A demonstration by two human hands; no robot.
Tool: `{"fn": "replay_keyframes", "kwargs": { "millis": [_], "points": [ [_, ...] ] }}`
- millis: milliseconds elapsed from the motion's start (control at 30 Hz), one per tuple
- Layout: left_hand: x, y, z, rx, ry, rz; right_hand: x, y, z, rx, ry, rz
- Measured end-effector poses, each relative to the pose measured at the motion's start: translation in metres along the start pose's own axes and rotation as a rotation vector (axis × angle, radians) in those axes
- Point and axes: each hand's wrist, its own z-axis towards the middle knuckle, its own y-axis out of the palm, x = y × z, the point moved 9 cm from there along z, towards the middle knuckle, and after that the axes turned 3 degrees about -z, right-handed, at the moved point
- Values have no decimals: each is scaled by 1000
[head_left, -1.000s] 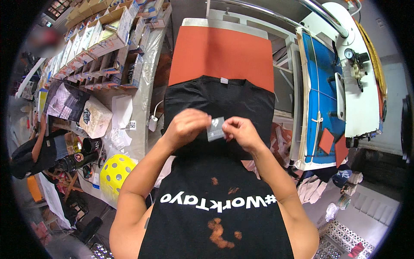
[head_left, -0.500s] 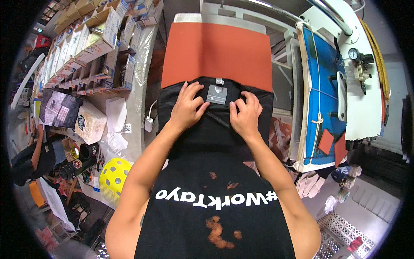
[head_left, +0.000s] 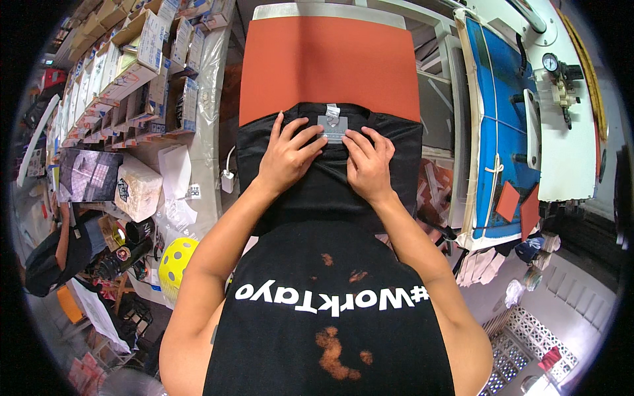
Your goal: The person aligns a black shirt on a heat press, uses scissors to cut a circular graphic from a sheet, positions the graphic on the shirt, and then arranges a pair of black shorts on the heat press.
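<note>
A black T-shirt (head_left: pixel 323 188) lies over the near part of a red-orange pad (head_left: pixel 330 59), its neckline toward the far side. Inside the neck is a square grey label (head_left: pixel 332 124), and a small white tag (head_left: pixel 333 108) sits just beyond it. My left hand (head_left: pixel 287 157) rests on the cloth left of the label with its fingers spread, the fingertips close to the label's edge. On the other side, my right hand (head_left: pixel 368 162) lays its outstretched fingers on the fabric, touching the label's lower right corner. Neither hand grips anything visible.
Right of the pad stands a blue-covered press part (head_left: pixel 495 125) beside a white machine panel with a pressure gauge (head_left: pixel 550 63). Cardboard boxes (head_left: pixel 142 59) are stacked at the left. A yellow dotted object (head_left: pixel 177 267) lies near my left arm. Another person's arm (head_left: pixel 64 234) shows far left.
My right hand has shifted left, from the shirt's collar edge onto the label's corner. My left hand has moved slightly right, toward the label. The view has shifted a little.
</note>
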Motion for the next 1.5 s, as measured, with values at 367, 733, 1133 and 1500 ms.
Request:
{"fn": "replay_keyframes", "kwargs": {
  "millis": [367, 733, 1133, 1500],
  "points": [
    [-1, 3, -2, 0, -3, 0, 1, 0, 0, 4, 10, 10],
    [-12, -8, 33, 44, -165, -164, 3, -8, 40, 102, 93, 15],
    [1, -9, -24, 216, -163, 50, 124, -270, -63, 560, 304, -608],
    [14, -19, -28, 289, -87, 39, 111, -263, -58, 387, 267, -382]
  ]
}}
